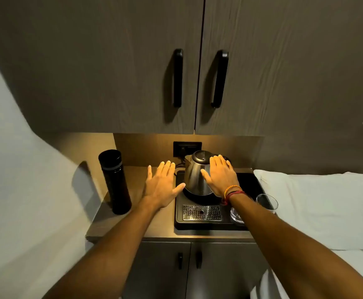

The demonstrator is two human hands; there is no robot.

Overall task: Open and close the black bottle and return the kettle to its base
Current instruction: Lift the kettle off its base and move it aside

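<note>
While the kettle (197,175) sits upright on its base (194,194) between my flat, spread, empty hands, I judge the upright black bottle (114,182) at the surface's (137,178) left edge lies nearer my left hand (162,184) than my right hand (220,175)

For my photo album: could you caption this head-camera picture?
Both open hands, left hand and right hand, flank the kettle; black bottle stands capped nearby.
</note>
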